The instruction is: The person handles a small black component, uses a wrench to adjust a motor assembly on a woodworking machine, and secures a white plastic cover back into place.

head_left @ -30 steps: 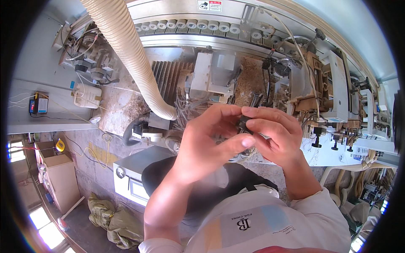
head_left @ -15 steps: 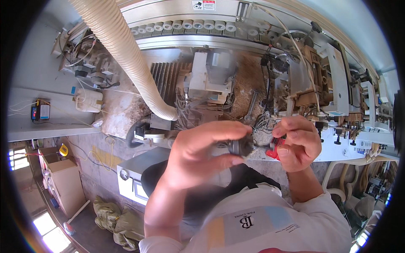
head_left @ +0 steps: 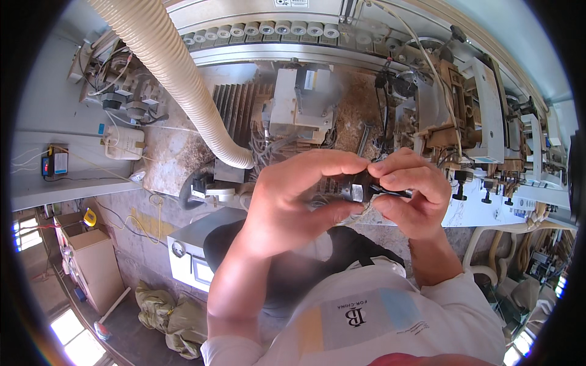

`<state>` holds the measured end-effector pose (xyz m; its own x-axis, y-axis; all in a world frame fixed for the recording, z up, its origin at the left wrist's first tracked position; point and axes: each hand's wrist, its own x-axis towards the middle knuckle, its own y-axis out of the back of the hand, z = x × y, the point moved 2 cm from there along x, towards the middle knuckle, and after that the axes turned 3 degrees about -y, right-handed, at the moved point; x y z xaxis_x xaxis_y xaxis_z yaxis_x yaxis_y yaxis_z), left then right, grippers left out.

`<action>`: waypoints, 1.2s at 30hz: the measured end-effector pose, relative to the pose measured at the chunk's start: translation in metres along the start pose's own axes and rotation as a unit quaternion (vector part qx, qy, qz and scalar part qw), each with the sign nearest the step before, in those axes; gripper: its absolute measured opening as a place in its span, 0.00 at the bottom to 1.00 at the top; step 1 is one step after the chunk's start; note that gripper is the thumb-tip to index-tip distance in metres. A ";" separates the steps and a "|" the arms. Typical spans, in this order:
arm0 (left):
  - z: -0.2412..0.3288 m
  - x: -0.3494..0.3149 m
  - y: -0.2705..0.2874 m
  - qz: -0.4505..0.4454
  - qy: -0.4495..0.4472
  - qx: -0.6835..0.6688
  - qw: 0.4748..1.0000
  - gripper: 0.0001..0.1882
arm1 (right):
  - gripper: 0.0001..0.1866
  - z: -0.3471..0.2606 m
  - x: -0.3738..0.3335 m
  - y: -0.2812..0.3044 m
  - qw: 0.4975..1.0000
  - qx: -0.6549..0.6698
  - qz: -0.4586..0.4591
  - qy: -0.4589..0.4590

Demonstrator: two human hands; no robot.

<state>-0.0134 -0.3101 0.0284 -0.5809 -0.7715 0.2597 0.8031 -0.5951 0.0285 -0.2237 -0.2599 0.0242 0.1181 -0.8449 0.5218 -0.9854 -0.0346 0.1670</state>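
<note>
My left hand (head_left: 278, 198) curves around a dark metal cylindrical part (head_left: 359, 188), thumb below it and fingers above. A bright flat shows on that part's side. From the right, my right hand (head_left: 421, 192) pinches close against it, fingertips at its right end. A slim black shaft (head_left: 394, 193) runs from the part into my right fingers, and its far end lies partly behind them. Both hands are held in front of my body, above the near edge of a dusty machine (head_left: 305, 110). Whether part and shaft are one piece, I cannot tell.
A ribbed cream hose (head_left: 183, 85) comes down on the left. An open-end wrench (head_left: 364, 141) lies on the machine bed beyond my hands. Brackets and black knobs (head_left: 460, 185) stand at right. A grey-white box (head_left: 189, 250) sits lower left.
My right hand has moved left and slightly up, bringing its fingertips against the dark part. The red piece seen in its fingers earlier no longer shows. The part in my left hand is turned differently.
</note>
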 end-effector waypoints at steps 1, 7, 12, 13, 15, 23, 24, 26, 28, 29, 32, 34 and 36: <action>-0.001 0.001 0.000 -0.001 0.008 -0.002 1.000 0.28 | 0.17 0.000 0.000 0.000 1.000 0.020 0.012 -0.016; -0.008 0.013 0.000 0.003 0.003 -0.032 0.999 0.28 | 0.16 0.004 -0.001 0.002 0.996 0.053 0.047 -0.058; -0.011 0.019 -0.001 0.003 0.009 -0.011 1.000 0.28 | 0.17 0.010 -0.003 0.003 0.987 0.109 0.083 -0.087; -0.012 0.020 -0.002 0.006 0.012 -0.012 1.000 0.28 | 0.17 0.011 -0.004 0.003 0.987 0.106 0.083 -0.085; -0.016 0.020 -0.003 0.011 0.017 -0.013 1.000 0.28 | 0.17 0.014 -0.004 0.004 0.988 0.101 0.083 -0.082; -0.018 0.021 -0.004 0.012 0.027 0.001 1.000 0.28 | 0.16 0.026 -0.009 0.005 0.981 0.135 0.084 -0.111; -0.018 0.021 -0.004 0.014 0.028 0.004 0.999 0.28 | 0.16 0.028 -0.010 0.005 0.977 0.148 0.088 -0.123; -0.019 0.020 -0.004 0.016 0.034 -0.003 0.999 0.27 | 0.15 0.031 -0.012 0.004 0.970 0.169 0.094 -0.150; -0.021 0.021 -0.003 0.012 0.032 0.000 0.999 0.27 | 0.15 0.033 -0.012 0.002 0.964 0.186 0.098 -0.163; -0.021 0.021 -0.002 0.008 0.029 0.006 1.000 0.26 | 0.14 0.034 -0.011 0.001 0.963 0.193 0.099 -0.161; -0.021 0.021 0.000 0.002 0.031 0.024 0.999 0.25 | 0.14 0.037 -0.011 0.000 0.959 0.211 0.093 -0.164; -0.021 0.021 0.001 0.004 0.036 0.020 0.999 0.25 | 0.14 0.038 -0.010 0.000 0.958 0.217 0.087 -0.165; -0.022 0.020 0.000 0.009 0.041 0.000 0.999 0.26 | 0.15 0.039 -0.009 0.000 0.959 0.219 0.081 -0.163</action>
<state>-0.0278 -0.3306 0.0128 -0.5751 -0.7980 0.1804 0.8137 -0.5808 0.0251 -0.2295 -0.2731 -0.0134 -0.0144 -0.9776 0.2100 -0.9531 -0.0500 -0.2984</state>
